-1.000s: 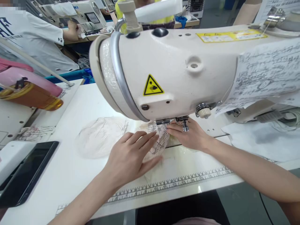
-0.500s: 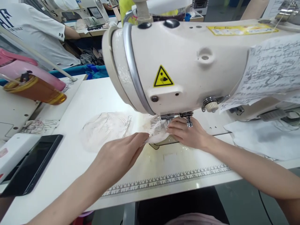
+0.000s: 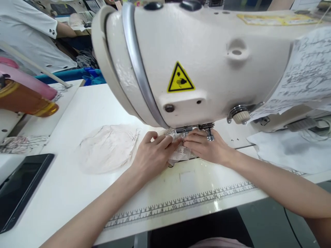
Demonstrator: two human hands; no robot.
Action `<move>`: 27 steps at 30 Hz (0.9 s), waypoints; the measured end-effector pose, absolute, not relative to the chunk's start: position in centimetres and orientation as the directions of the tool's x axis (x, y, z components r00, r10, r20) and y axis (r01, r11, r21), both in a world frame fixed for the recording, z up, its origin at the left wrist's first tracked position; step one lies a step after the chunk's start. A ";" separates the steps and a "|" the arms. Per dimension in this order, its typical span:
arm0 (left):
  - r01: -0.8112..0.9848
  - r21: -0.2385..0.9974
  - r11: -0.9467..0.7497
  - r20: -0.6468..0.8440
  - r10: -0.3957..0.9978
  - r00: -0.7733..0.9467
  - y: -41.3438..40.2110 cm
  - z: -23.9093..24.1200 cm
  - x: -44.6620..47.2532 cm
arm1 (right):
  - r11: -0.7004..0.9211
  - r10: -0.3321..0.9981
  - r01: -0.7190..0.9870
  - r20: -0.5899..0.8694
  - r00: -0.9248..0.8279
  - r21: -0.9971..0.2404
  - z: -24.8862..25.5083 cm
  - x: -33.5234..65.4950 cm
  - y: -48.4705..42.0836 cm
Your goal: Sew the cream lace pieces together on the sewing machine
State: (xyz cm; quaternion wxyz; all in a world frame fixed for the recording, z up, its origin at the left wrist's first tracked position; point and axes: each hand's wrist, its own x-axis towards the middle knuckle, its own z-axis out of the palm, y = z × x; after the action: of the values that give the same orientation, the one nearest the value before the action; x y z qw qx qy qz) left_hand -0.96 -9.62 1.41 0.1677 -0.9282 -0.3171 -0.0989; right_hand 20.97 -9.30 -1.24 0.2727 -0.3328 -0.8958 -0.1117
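Under the head of a sewing machine (image 3: 207, 65) lies a piece of pale lace fabric (image 3: 179, 155). My left hand (image 3: 155, 150) is at its left side, fingers bent, with the thumb and forefinger closed on the lace near the needle area. My right hand (image 3: 207, 146) grips the lace from the right, fingers bunched together beside the presser area. The needle and foot are hidden behind the machine head and my fingers. A second pale, sheer fabric piece (image 3: 106, 148) lies flat on the table, left of my left hand.
A ruler strip (image 3: 181, 203) runs along the front edge of the white table (image 3: 77, 193). At the left are a phone (image 3: 26, 189), an amber cup (image 3: 28, 100) and a pink bottle (image 3: 31, 82). White cloth (image 3: 292, 151) lies right. Another person (image 3: 31, 38) sits beyond.
My left hand has moved right and forward along the lace, closer to my right hand, its fingers now bent over the fabric. My right hand stays nearly in place. The view has shifted slightly.
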 end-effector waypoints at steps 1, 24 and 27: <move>0.632 -0.258 -0.730 0.306 0.559 0.771 -9.7 1.4 -0.9 | 0.765 0.531 0.644 0.562 -0.634 0.003 -1.3 21.0 -9.2; 0.582 -0.113 -0.806 0.318 0.525 0.789 -9.6 -0.1 -1.1 | 0.822 0.460 0.569 0.566 -0.684 0.018 -0.7 21.2 -8.8; 0.573 -0.124 -0.810 0.325 0.512 0.795 -9.6 -0.1 -1.1 | 0.825 0.451 0.565 0.591 -0.669 0.011 -0.6 21.2 -8.9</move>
State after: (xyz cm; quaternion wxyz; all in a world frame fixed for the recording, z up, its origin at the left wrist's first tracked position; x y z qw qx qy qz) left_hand -1.14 -9.64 -0.14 0.1087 -0.9411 -0.2882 -0.1393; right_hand 21.24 -8.88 -0.61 0.2955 -0.2796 -0.9084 -0.0969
